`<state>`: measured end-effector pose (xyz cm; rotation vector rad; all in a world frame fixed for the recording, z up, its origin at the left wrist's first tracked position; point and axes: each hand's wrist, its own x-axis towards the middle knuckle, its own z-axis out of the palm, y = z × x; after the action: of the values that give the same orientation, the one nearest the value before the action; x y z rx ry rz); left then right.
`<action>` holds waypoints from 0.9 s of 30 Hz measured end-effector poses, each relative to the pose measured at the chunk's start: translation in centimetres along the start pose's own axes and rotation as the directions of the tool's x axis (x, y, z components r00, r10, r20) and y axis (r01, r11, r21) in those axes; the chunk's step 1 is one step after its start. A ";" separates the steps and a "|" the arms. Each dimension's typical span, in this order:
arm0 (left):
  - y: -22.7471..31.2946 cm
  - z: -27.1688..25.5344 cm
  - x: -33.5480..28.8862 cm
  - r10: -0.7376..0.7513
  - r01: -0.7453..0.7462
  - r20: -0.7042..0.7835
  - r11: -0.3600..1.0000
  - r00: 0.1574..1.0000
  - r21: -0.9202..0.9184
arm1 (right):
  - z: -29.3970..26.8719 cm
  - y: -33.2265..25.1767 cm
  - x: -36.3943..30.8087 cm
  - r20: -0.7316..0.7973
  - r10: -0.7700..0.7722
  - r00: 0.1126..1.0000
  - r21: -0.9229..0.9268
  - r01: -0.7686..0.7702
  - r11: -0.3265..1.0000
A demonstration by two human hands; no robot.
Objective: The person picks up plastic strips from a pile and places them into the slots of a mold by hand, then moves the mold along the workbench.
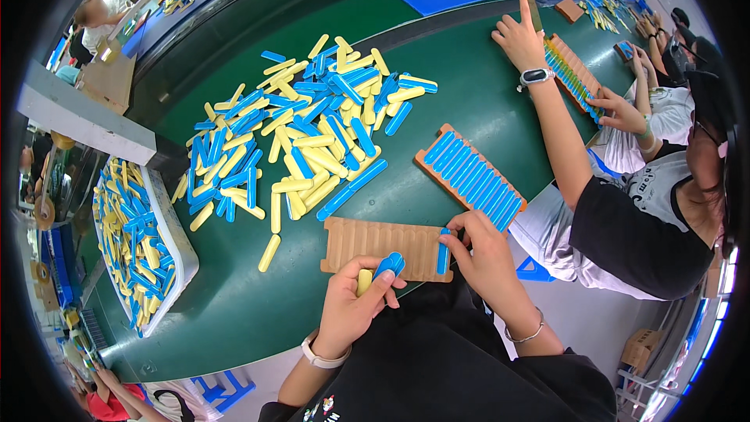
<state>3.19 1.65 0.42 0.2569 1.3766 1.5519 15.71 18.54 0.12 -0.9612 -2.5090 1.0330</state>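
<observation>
My left hand (pixel 351 306) is closed around a few flat, round-ended strips, a blue one (pixel 392 264) and a yellow one (pixel 365 281) showing at the fingers. Just beyond it lies a brown grooved tray (pixel 375 241), its grooves mostly bare. At the tray's right end, a blue strip (pixel 444 256) sits in a groove, pinched at its upper part by the thumb and fingers of my right hand (pixel 486 256). Behind my right hand is a second grooved tray (pixel 424 156), holding a row of blue strips (pixel 471 176).
A loose heap of blue and yellow strips (pixel 312 137) covers the middle of the green table (pixel 258 312). A white bin (pixel 184 250) full of strips stands at the left, near a metal post (pixel 86 113). To the right, a co-worker (pixel 641 242) reaches over another filled tray (pixel 578 70).
</observation>
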 end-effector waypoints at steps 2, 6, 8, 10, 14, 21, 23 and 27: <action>-0.1 0.1 0.0 0.009 -0.009 -0.007 1.000 1.000 0.011 | 0.1 0.3 -0.2 0.000 0.005 1.000 0.028 -0.005 1.000; -0.1 0.2 0.1 0.016 -0.016 0.008 0.999 1.000 0.047 | -0.1 -1.0 -0.5 -0.212 -0.017 0.977 0.061 0.031 0.998; -0.3 0.3 0.0 0.004 -0.005 0.018 0.997 1.000 0.077 | -0.7 -1.9 -0.7 -0.075 -0.051 0.996 0.222 0.067 0.973; -0.6 0.7 0.1 0.006 -0.009 0.097 0.999 0.995 0.038 | -1.0 -3.1 -0.9 0.192 -0.068 0.979 0.497 -0.037 0.867; -0.3 1.4 0.2 0.001 -0.002 0.088 1.000 0.996 0.008 | -1.1 -2.2 -0.4 0.291 0.073 0.954 0.500 -0.217 0.839; -0.5 0.1 0.5 0.002 0.000 -0.013 0.991 1.000 0.131 | -2.2 -0.5 2.2 0.193 -0.056 0.980 0.157 0.025 0.987; -0.3 0.2 0.4 -0.003 0.006 -0.032 0.994 0.999 0.108 | -1.5 -0.7 2.1 0.159 -0.099 0.982 0.058 0.091 0.994; -0.3 0.0 0.5 -0.007 0.010 -0.026 0.995 1.000 0.099 | -1.4 -1.4 1.9 0.150 -0.130 0.980 -0.039 0.138 0.990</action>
<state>3.11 1.99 -0.03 0.2923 1.4747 1.4866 14.28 19.80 2.07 -0.7409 -2.6878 1.0400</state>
